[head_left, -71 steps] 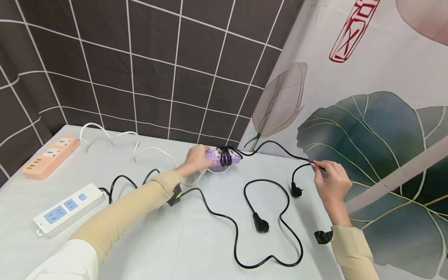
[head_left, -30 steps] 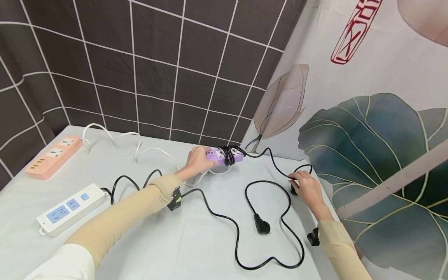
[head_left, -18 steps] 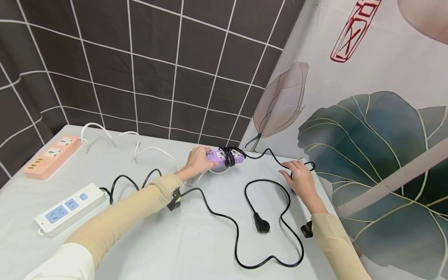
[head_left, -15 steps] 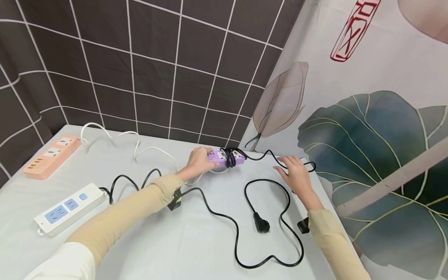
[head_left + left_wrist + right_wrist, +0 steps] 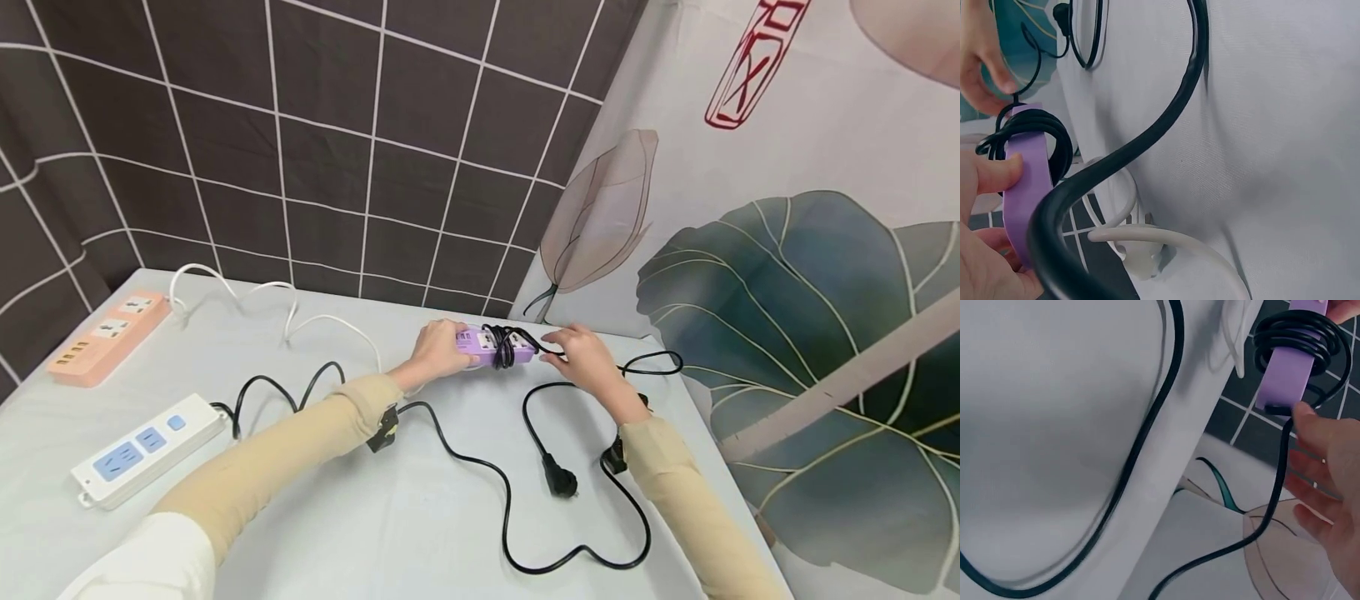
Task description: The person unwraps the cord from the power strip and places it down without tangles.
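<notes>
A purple power strip [image 5: 476, 343] is in my left hand [image 5: 438, 348], which grips one end between thumb and fingers. A black cord [image 5: 503, 347] is wound in several turns around the strip, as the left wrist view also shows. My right hand [image 5: 588, 360] is at the strip's other end, thumb and fingers apart. In the right wrist view its thumb lies close to the cord and the strip's corner; whether it touches cannot be told. From the coil the cord runs behind my right hand and loops out at the table's right edge.
An orange power strip [image 5: 109, 337] and a white power strip [image 5: 150, 448] lie on the left of the table [image 5: 360, 517]. A black plug [image 5: 559, 477] and its looping cord lie in front. A white plug [image 5: 1141, 259] with white cord shows in the left wrist view.
My right hand has let go of the cord at the right edge and moved left to the purple strip. My left hand keeps its hold, shifting slightly right.
</notes>
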Motion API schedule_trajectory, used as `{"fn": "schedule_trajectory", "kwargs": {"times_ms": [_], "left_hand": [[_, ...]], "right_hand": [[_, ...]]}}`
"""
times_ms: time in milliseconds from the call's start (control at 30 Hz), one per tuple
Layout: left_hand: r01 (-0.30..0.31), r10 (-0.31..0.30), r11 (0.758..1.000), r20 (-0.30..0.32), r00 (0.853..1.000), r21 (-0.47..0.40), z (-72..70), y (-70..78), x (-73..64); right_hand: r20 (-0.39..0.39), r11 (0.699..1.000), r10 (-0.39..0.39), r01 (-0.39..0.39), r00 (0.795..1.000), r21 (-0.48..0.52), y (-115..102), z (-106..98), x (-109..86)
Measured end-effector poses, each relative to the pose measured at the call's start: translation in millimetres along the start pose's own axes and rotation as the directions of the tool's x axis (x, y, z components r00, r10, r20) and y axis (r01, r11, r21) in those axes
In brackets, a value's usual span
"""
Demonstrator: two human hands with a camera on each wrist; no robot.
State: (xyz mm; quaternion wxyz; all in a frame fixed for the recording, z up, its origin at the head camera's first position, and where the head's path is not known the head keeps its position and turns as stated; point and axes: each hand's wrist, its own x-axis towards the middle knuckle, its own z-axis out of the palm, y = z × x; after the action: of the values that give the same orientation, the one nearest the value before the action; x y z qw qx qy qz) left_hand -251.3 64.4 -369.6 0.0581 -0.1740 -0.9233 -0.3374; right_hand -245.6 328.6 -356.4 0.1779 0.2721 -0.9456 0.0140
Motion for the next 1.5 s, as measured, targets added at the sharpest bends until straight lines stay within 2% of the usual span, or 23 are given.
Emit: {"fn": "schedule_trajectory", "kwargs": {"times_ms": [100, 267, 467, 733, 1000, 1267, 1400, 1500], "left_hand": [[-0.008, 0.007, 1.0, 0.011, 1.0, 0.008, 2.2, 0.9, 0.5], [-0.03, 0.029, 0.999, 0.016, 0.999, 0.027, 5.4, 1.3, 1.4], [-0.043, 0.043, 0.999, 0.012, 0.999, 0.026, 7.5, 2.4, 2.4], [-0.063, 0.061, 0.997, 0.043, 0.997, 0.038, 7.8, 4.4, 3.0], [-0.082, 0.079, 0.995, 0.06, 0.995, 0.059, 5.4, 5.0, 1.7], [-0.171, 0.162, 0.978, 0.081, 0.983, 0.122, 6.4, 5.6, -0.4], [-0.219, 0.209, 0.97, 0.093, 0.973, 0.108, 10.2, 8.2, -1.7], [-0.215, 0.207, 0.971, 0.081, 0.975, 0.103, 12.8, 9.6, -1.4]], "right_hand": [[0.035, 0.999, 0.032, -0.033, 0.999, 0.016, 0.4, 4.6, -0.5], [0.038, 0.993, 0.106, -0.108, 0.994, 0.051, 0.2, 8.7, -2.7], [0.09, 0.987, 0.14, -0.146, 0.986, 0.063, -1.7, 8.0, -3.3], [0.074, 0.975, 0.179, -0.187, 0.981, 0.121, -2.3, 8.0, -4.7], [0.058, 0.977, 0.166, -0.172, 0.984, 0.123, -2.1, 7.3, -3.7], [0.067, 0.977, 0.178, -0.184, 0.982, 0.107, -3.7, 10.6, -3.6], [0.029, 0.983, 0.143, -0.146, 0.989, 0.114, -8.9, 10.2, -0.1], [-0.015, 0.986, 0.133, -0.131, 0.991, 0.101, -10.5, 7.6, 3.2]]}}
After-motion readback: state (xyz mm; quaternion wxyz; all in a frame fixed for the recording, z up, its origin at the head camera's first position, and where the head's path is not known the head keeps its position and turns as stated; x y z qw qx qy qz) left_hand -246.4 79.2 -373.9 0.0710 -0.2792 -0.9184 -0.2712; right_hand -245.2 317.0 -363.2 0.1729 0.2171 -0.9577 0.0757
